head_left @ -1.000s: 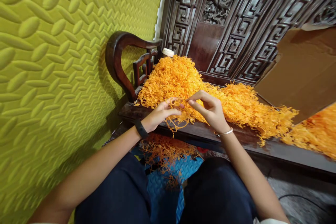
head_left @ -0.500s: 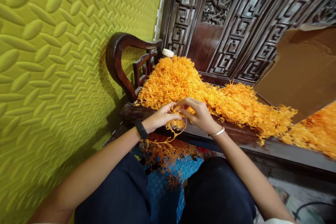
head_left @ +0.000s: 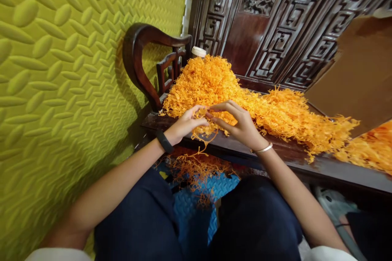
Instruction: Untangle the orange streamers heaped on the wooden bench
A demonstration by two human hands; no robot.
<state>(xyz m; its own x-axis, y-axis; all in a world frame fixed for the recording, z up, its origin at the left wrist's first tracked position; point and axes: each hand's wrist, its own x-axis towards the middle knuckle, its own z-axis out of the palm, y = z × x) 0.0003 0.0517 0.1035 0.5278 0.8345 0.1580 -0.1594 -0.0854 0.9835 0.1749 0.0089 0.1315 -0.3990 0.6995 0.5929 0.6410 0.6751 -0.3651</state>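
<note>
A long heap of thin orange strands (head_left: 275, 114) lies along the seat of a dark carved wooden bench (head_left: 232, 151). My left hand (head_left: 185, 124), with a black band on its wrist, and my right hand (head_left: 240, 124), with a silver bangle, meet at the heap's near edge. Both pinch a small tangle of orange strands (head_left: 205, 128), fingers bent around it. A few strands dangle from the tangle over the bench's front edge.
More loose orange strands (head_left: 196, 171) lie on a blue mat (head_left: 196, 204) between my knees. A curved armrest (head_left: 137, 61) ends the bench at the left, against a yellow-green embossed wall (head_left: 61, 69). A white-lidded jar (head_left: 198, 51) stands behind the heap; brown cardboard (head_left: 361, 73) leans at right.
My hands came together on the tangle, then lifted slightly and the right hand eased rightward. The view shifted a little, showing more floor at lower right.
</note>
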